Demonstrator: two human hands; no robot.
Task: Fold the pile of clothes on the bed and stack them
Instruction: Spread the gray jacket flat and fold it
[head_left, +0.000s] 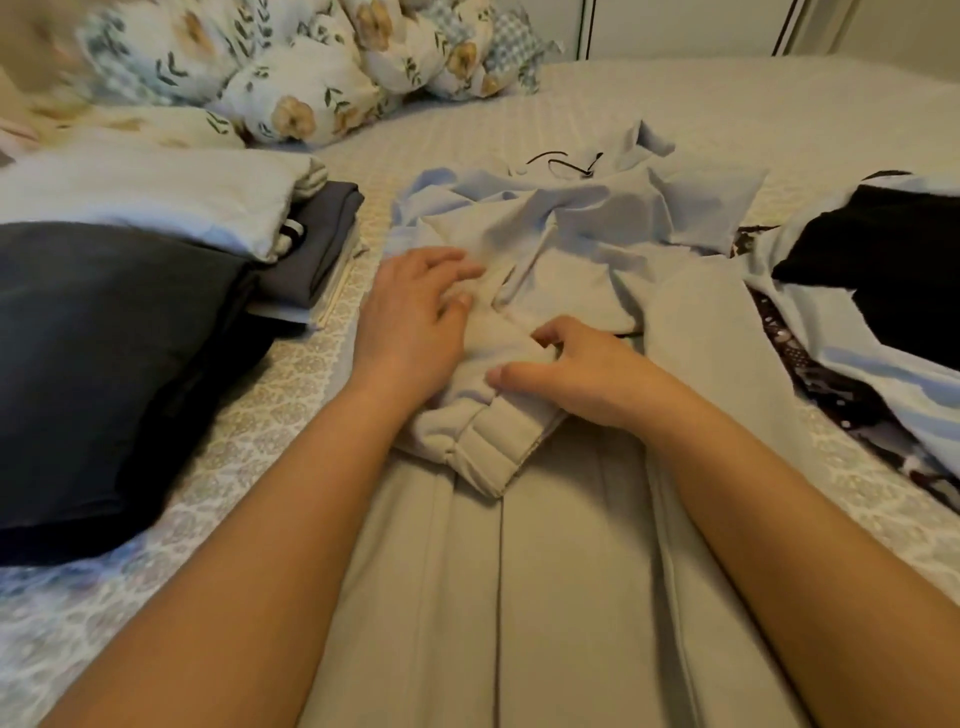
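hands: my left hand (415, 317) lies flat with fingers spread on the bunched cloth; my right hand (576, 374) has fingers curled into the bunch, thumb along its near edge. Both close together, almost touching.
garment: beige sweatpants (498, 571), spread down the middle of the bed (727, 98) toward me, far end rumpled into a light blue piece (613, 208).
cuff: ribbed cuff (493, 447) folded back on the legs, just below my hands.
handling: looks soft, thick, fleecy; light, no stiffness, won't slip much, nothing fragile. Will slump and hold wrinkles, so needs flattening with the palm.
grip point: I judge the ribbed cuff and the seam edges best to pinch; the bulk in the middle just bunches.
stack: folded dark pieces (104, 338) and a grey one (322, 234) at left, white piece (156, 192) behind.
unfolded: black item (883, 249) on pale blue cloth at right.
drawstring: black cord (566, 163) on the far cloth, could snag.
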